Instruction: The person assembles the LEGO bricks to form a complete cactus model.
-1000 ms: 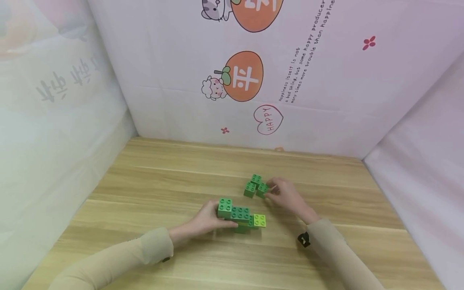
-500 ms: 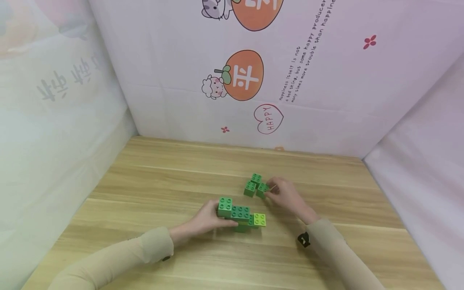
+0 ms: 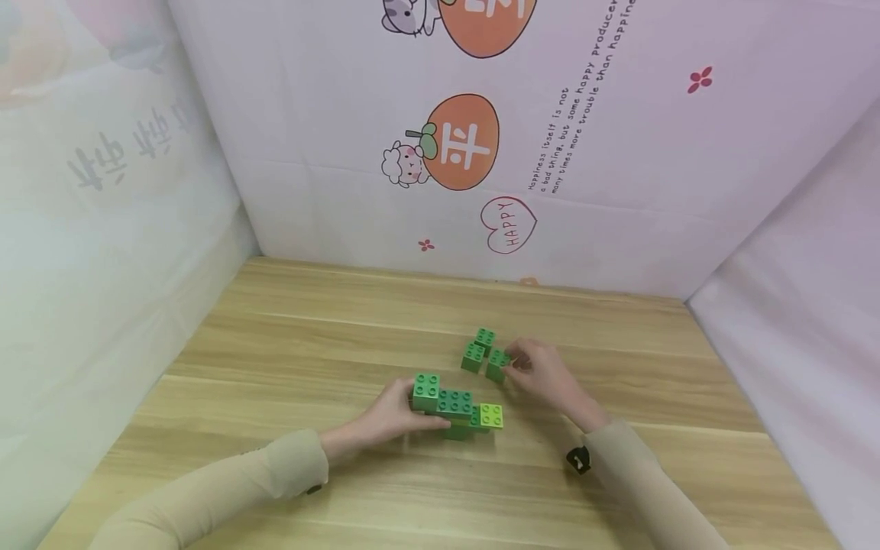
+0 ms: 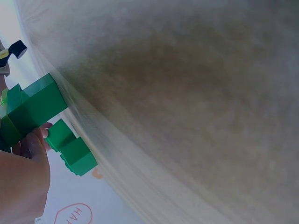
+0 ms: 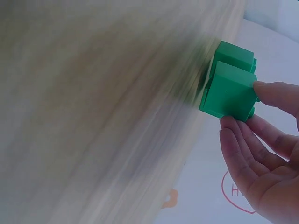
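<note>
My left hand (image 3: 393, 416) grips a built-up piece of green toy building bricks (image 3: 455, 405), its thumb along the near side. That piece has a raised light-green brick (image 3: 426, 389) at its left end and a lime brick (image 3: 491, 415) at its right. Behind and to the right, my right hand (image 3: 545, 376) pinches a small square green brick (image 3: 496, 370) between thumb and fingers. In the right wrist view this brick (image 5: 231, 95) shows a smooth side towards the camera. Two similar loose bricks stand just left of it, one nearer (image 3: 472, 358) and one farther (image 3: 485, 338).
The bricks are on a wood-grain table (image 3: 309, 336). A white printed cloth (image 3: 330, 153) rises along the back edge, with further cloth walls at left and right. A dark clip-like item (image 3: 578, 459) is at the right cuff.
The brick in my right hand has shifted slightly towards the near side, away from the two loose ones. My left hand and the built-up piece stay in place.
</note>
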### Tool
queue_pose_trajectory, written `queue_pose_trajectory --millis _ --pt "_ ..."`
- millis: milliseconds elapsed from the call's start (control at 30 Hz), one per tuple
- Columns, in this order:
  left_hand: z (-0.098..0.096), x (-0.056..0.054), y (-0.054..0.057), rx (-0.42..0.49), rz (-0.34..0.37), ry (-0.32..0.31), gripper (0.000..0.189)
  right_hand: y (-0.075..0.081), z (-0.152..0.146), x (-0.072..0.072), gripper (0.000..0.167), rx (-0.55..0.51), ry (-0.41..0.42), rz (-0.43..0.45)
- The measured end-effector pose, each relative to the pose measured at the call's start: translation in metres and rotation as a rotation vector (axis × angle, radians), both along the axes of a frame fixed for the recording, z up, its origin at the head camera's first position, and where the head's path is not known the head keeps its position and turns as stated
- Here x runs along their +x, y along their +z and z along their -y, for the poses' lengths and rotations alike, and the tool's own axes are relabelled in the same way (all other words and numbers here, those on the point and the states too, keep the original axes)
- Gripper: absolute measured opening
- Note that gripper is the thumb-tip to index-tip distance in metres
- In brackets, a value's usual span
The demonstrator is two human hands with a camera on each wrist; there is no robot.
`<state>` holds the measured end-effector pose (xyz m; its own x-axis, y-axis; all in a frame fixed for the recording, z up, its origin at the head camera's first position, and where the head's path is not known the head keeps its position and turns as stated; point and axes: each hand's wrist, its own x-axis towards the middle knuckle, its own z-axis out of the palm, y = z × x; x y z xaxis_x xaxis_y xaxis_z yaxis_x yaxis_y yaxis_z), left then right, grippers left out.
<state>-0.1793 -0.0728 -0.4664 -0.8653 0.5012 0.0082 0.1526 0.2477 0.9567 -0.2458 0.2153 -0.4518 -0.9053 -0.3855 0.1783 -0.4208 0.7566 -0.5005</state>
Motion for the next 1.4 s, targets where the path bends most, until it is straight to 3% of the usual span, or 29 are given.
queue_pose_trajectory --millis 700,1400 --pt "0.000 0.000 0.000 0.019 0.017 -0.002 0.040 0.015 0.003 0.022 0.021 -0.035 0.050 -0.090" --pt "-0.002 -0.001 -0.002 0.010 0.020 0.006 0.041 0.032 0.003 0.051 0.026 -0.065 0.095 -0.183"
